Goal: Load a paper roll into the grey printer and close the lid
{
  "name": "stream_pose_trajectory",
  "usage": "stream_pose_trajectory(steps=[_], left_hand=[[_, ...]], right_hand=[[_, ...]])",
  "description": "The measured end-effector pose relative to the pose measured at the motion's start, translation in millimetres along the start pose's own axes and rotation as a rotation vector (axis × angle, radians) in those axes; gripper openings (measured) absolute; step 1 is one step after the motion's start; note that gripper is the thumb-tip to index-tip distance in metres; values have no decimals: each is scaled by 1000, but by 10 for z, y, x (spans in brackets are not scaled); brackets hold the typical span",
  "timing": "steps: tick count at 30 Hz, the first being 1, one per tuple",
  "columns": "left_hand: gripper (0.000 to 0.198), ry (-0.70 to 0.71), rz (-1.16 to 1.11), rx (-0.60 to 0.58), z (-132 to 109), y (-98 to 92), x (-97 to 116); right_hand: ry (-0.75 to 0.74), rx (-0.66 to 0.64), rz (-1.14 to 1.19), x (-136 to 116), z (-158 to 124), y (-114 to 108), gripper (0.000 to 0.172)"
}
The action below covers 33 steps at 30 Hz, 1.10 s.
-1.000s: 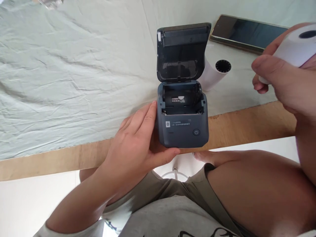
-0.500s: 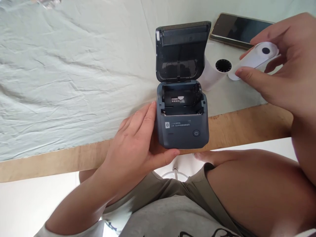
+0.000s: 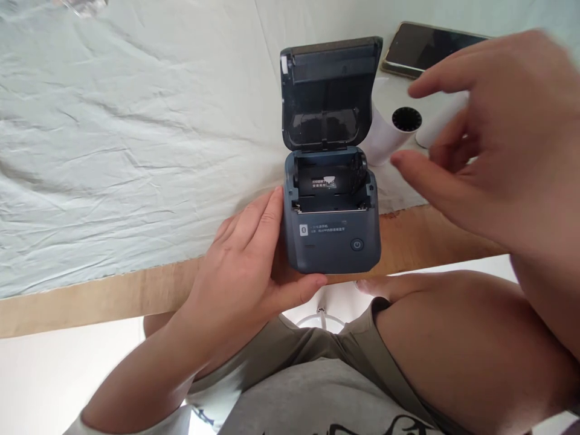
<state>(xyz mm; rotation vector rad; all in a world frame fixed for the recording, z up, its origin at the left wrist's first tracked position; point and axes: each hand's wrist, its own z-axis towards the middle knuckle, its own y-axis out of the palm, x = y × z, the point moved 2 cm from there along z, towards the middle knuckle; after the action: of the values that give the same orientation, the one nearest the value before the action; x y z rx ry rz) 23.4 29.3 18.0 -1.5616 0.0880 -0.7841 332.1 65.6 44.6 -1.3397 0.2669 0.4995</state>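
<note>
A dark blue label printer (image 3: pixel 333 244) stands at the table's front edge with its lid (image 3: pixel 327 96) raised and its roll compartment (image 3: pixel 333 181) bare inside. My left hand (image 3: pixel 247 254) grips its left side, thumb along the lower front edge. In the air right of the printer is my right hand (image 3: pixel 493 127), slightly blurred, thumb and forefinger apart with nothing between them. A white roll with a black toothed core (image 3: pixel 385 136) stands just behind the printer's right side. Partly covered by my right hand is a white rounded object (image 3: pixel 439 121), lying on the cloth.
A phone (image 3: pixel 421 48) lies face up at the back right. A wrinkled pale cloth (image 3: pixel 136 139) covers the table, leaving a wooden front edge (image 3: pixel 113 290) bare. At the far left back sits a shiny clear wrapper (image 3: pixel 86 5), cut by the frame. My legs are below the edge.
My right hand has let go of the white rounded object and moved left toward the printer. My left hand stays on the printer.
</note>
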Motion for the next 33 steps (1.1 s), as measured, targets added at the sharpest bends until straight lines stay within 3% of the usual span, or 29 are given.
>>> stream_pose_trajectory(steps=[4, 12, 16, 29, 33], left_hand=[[97, -8, 11, 1, -13, 17, -1], [99, -9, -30, -66, 18, -26, -37], [99, 25, -23, -66, 14, -56, -54], [99, 62, 7, -47, 19, -20, -39], [99, 56, -4, -47, 6, -46, -54]], right_hand=[[-74, -58, -103, 34, 105, 211, 55], [-149, -233, 200, 83, 61, 236, 39], [-167, -181, 179, 57, 68, 234, 27], [-88, -195, 225, 100, 71, 248, 37], [-105, -253, 230, 96, 59, 258, 42]])
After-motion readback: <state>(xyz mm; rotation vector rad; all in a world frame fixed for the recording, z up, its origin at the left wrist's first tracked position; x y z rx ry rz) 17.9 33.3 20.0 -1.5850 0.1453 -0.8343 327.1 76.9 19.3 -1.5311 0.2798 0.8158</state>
